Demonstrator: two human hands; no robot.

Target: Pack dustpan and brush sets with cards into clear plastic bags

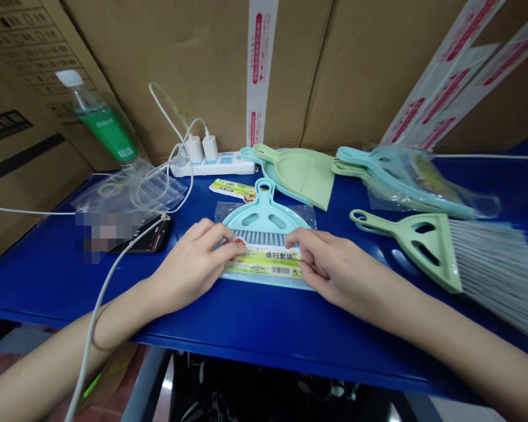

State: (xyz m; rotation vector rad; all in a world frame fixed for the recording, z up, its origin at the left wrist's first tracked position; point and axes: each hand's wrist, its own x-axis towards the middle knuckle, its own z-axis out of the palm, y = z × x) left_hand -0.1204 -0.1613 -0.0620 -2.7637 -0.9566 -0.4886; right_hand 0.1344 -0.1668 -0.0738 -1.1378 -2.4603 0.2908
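A light blue mini broom (264, 218) lies in a clear bag on the blue table (48, 275), with a yellow-green label card (266, 261) across its bristles. My left hand (193, 264) rests on the left end of the card, fingers curled and pressing it. My right hand (330, 264) pinches the right end of the card with bent fingers. Both hands lie on the bagged broom near the table's front edge.
A green broom (426, 246) lies at the right, with bagged blue dustpans (405, 176) behind it and a green dustpan (299, 173) behind the centre. A power strip (211, 165), a bottle (99, 120), clear bags (127, 190), a phone (147, 237) and a white cable (114, 272) are at the left. Cardboard boxes (193, 64) stand behind.
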